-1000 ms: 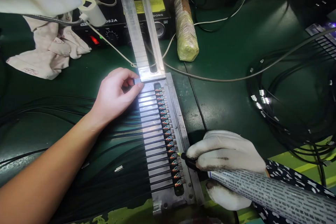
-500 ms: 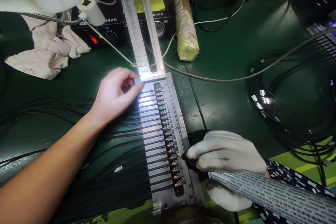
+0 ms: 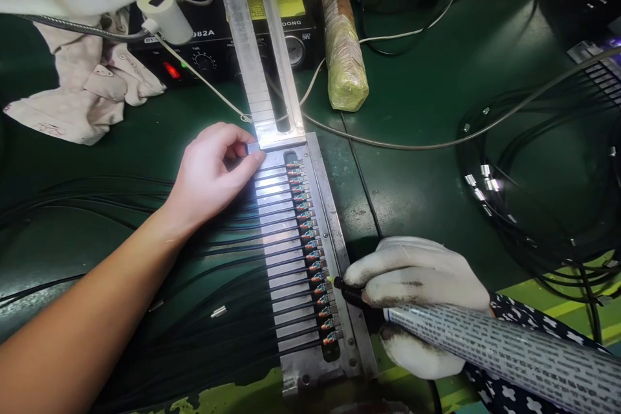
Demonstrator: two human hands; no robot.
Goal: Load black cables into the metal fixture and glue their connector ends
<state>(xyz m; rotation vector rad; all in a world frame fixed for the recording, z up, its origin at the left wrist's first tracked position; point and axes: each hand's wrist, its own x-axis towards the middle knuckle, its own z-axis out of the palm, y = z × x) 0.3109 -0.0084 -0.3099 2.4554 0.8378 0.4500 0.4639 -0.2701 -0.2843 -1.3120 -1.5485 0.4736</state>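
Note:
My left hand [image 3: 208, 171], bare, pinches the upper left corner of a long metal fixture [image 3: 286, 242] between thumb and fingers. Across this fixture lie several black cables [image 3: 286, 273] side by side, their stripped ends and small connectors [image 3: 317, 277] lined up over a dark slot. In my right hand [image 3: 422, 297], which wears a white glove stained at the fingertips, is a grey printed tube [image 3: 499, 346] with a black nozzle [image 3: 350, 291]. Its yellow-green tip is close to one connector in the lower half of the row; whether they touch, I cannot tell.
Behind the fixture stands a black controller box [image 3: 204, 55] under two metal rails [image 3: 245, 45]. A plastic-wrapped yellow-green block [image 3: 347, 74] lies right of it. Cloths [image 3: 87, 90] are at the left, coiled black cables [image 3: 504, 207] at the right. A small metal piece [image 3: 218, 312] lies near the cables.
My right hand and the tube have shifted slightly upward, with the tip still along the lower half of the connector row. My left hand keeps its place on the fixture's corner.

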